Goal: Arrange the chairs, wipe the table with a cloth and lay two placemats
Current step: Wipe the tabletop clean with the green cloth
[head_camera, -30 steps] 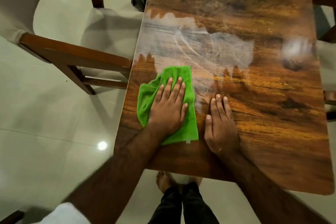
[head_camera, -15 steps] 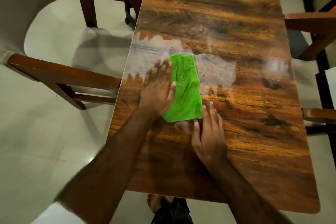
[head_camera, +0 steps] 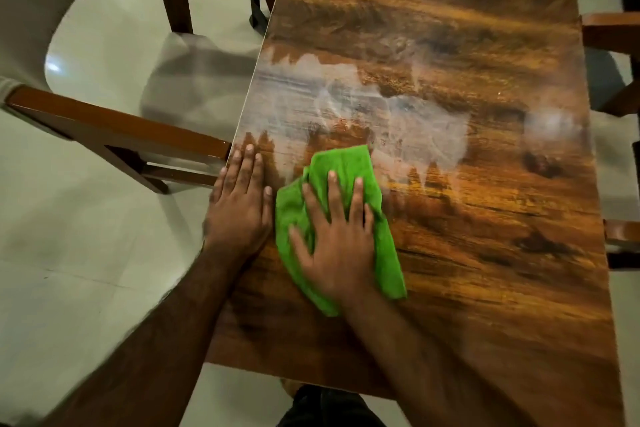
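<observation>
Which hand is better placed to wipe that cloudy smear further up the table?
The right hand. It lies flat on the green cloth, just below the smear. The left hand rests bare at the table's left edge.

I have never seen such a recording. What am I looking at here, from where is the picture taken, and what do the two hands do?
There is no machine here. A person wears a camera on the head, so the picture looks forward and down over their own arms.

The long brown surface is a wooden table. The right hand lies flat on a green cloth and presses it onto the table; the hand looks blurred, so it is probably wiping. The left hand rests flat on the bare wood near the table's left edge, beside the cloth, and holds nothing.

The pale cloudy patch beyond the cloth looks like smeared moisture or a reflection. Wooden chairs stand on both sides of the table. No placemats are visible.
</observation>
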